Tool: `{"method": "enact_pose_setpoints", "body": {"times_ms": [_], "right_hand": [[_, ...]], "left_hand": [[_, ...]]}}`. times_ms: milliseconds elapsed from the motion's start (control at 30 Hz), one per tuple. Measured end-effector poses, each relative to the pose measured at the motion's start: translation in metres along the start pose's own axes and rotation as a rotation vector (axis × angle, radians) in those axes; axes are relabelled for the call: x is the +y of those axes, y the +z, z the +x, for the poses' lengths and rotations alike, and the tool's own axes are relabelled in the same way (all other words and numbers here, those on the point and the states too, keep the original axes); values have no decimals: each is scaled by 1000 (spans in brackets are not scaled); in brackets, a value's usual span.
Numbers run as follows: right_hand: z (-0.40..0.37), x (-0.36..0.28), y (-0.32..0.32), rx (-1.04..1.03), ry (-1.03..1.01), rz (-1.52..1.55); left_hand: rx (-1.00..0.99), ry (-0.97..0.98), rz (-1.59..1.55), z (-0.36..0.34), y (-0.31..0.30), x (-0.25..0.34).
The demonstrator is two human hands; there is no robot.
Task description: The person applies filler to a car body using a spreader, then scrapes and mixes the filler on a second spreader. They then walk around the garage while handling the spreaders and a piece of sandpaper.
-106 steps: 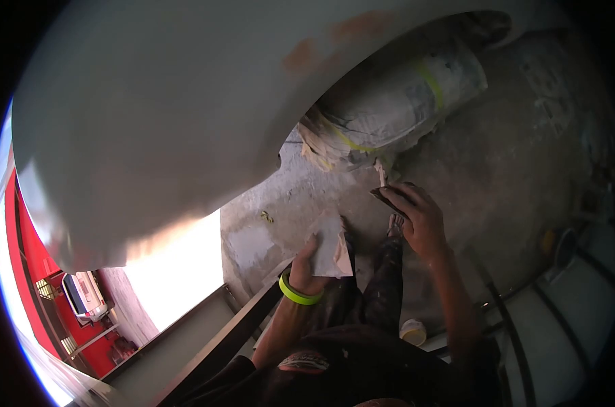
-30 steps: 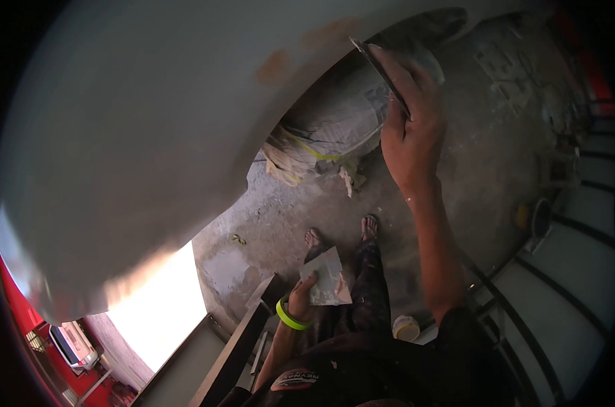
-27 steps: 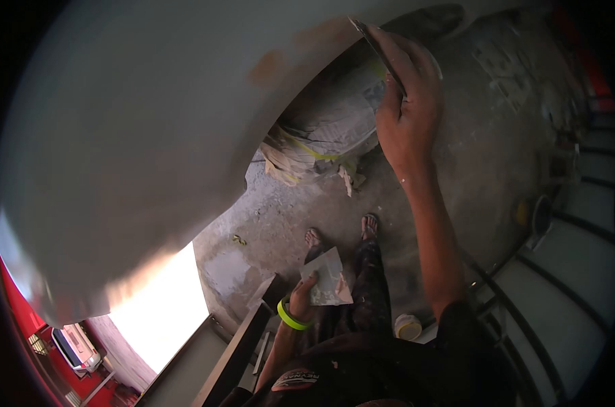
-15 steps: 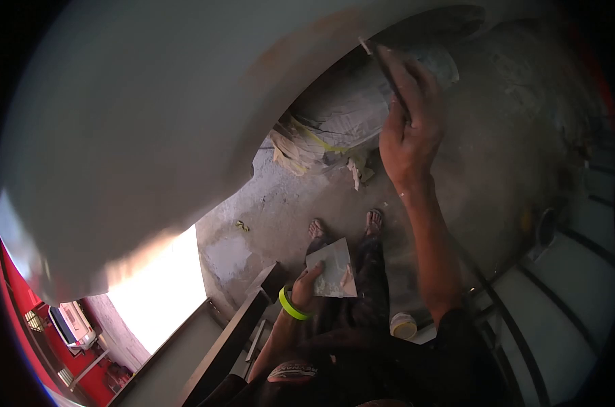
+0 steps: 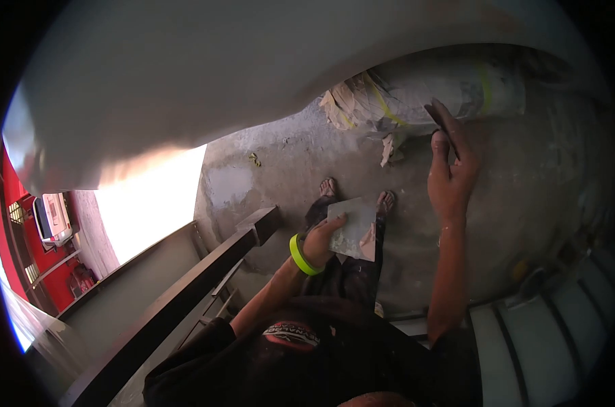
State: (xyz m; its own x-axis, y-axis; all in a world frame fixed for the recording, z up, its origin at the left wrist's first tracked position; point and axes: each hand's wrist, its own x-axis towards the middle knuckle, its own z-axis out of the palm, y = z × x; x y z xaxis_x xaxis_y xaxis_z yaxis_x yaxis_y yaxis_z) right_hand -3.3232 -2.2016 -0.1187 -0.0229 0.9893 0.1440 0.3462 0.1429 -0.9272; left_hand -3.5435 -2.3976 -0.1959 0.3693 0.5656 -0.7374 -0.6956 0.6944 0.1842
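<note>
My left hand (image 5: 319, 243), with a bright yellow-green wristband (image 5: 300, 256), grips a flat pale plate (image 5: 356, 216) by its edge, thumb on top. Pinkish-beige paste (image 5: 368, 239) is smeared near the plate's right edge. My right hand (image 5: 453, 178) is closed around a thin dark flat spreader (image 5: 437, 115), seen nearly edge-on. The spreader is below the arched edge of a large grey vehicle body panel (image 5: 205, 74) and looks apart from it. Behind the spreader is a wheel wrapped in paper and yellow tape (image 5: 450, 91).
A dark metal beam (image 5: 178, 292) runs diagonally at lower left. Grey slatted panels (image 5: 538, 339) stand at lower right. Torn paper (image 5: 389, 149) hangs down by the concrete floor (image 5: 287, 159). Outside at left, a white vehicle (image 5: 53, 218) is parked by red structures.
My right hand has lowered with the spreader, away from the panel's arched edge. The view has shifted, and my left hand still holds the plate.
</note>
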Motion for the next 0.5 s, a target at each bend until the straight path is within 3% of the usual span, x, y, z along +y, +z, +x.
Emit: {"method": "enact_pose_setpoints", "body": {"times_ms": [67, 100, 200, 333, 367, 500], "right_hand": [[-37, -15, 11, -154, 93, 102], [-55, -20, 17, -244, 108, 133], [-98, -37, 30, -570, -90, 61], [-126, -45, 34, -583, -127, 2], [-132, -46, 37, -556, -119, -1], [-147, -39, 40, -481, -117, -169]], "left_hand": [[-156, 59, -155, 2, 3, 14], [-125, 89, -213, 3, 1, 18], [-85, 123, -475, 1, 8, 33], [-1, 30, -551, -22, 15, 41], [-279, -9, -559, -25, -8, 35], [-233, -56, -539, -50, -5, 39]]}}
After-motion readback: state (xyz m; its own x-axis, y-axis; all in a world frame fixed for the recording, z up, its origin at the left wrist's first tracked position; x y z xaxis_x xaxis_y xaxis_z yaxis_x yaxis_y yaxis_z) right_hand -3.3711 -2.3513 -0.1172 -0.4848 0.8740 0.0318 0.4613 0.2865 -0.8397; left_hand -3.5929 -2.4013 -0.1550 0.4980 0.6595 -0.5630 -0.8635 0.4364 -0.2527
